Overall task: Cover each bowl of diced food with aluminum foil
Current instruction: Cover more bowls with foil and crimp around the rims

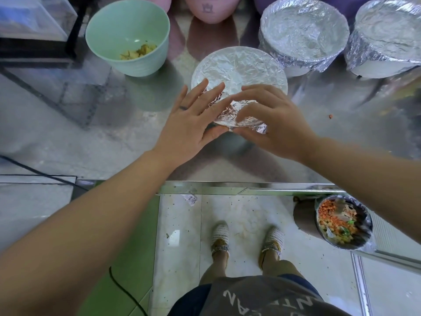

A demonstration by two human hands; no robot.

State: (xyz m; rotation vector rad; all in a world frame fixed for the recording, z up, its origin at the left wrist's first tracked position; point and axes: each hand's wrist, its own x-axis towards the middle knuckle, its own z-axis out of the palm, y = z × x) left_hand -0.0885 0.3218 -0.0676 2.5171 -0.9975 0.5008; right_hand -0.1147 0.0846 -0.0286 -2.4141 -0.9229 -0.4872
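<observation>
A bowl capped with crinkled aluminum foil (239, 69) stands in the middle of the steel counter. My left hand (193, 119) lies flat with straight fingers against the near left side of the foil, pressing it to the rim. My right hand (268, 122) curls over the near right edge, its fingers and thumb pinching the foil down. A green bowl (127, 37) with yellow diced food sits uncovered at the back left. Two foil-covered bowls, one (303, 30) beside the other (387, 35), stand at the back right.
Pink bowls (211, 8) line the far edge. A glass case (34, 19) stands at the far left. Below the counter's front edge (227, 189), a foil-lined bin (344, 222) of food scraps sits on the tiled floor right of my feet. A black cable (41, 173) crosses the left.
</observation>
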